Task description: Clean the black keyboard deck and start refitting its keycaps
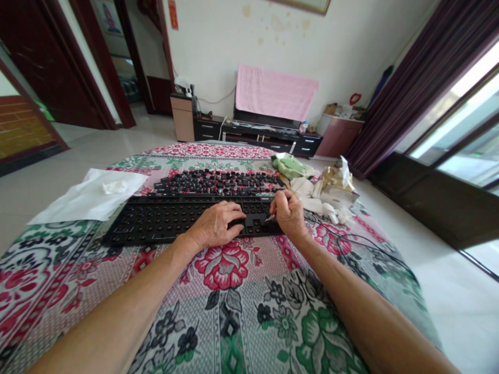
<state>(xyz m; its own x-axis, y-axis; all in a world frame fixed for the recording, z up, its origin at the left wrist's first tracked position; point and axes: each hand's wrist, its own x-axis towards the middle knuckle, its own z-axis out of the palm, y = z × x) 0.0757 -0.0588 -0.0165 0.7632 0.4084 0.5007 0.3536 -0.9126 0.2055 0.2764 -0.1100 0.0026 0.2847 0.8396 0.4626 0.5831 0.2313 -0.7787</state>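
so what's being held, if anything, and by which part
The right hand grips a thin tool by its upper part, tip down at the keyboard; its type is unclear. The left hand rests on the keyboard.

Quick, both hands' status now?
Left hand: open, resting on the keyboard.
Right hand: closed on a slim tool, mostly hidden.
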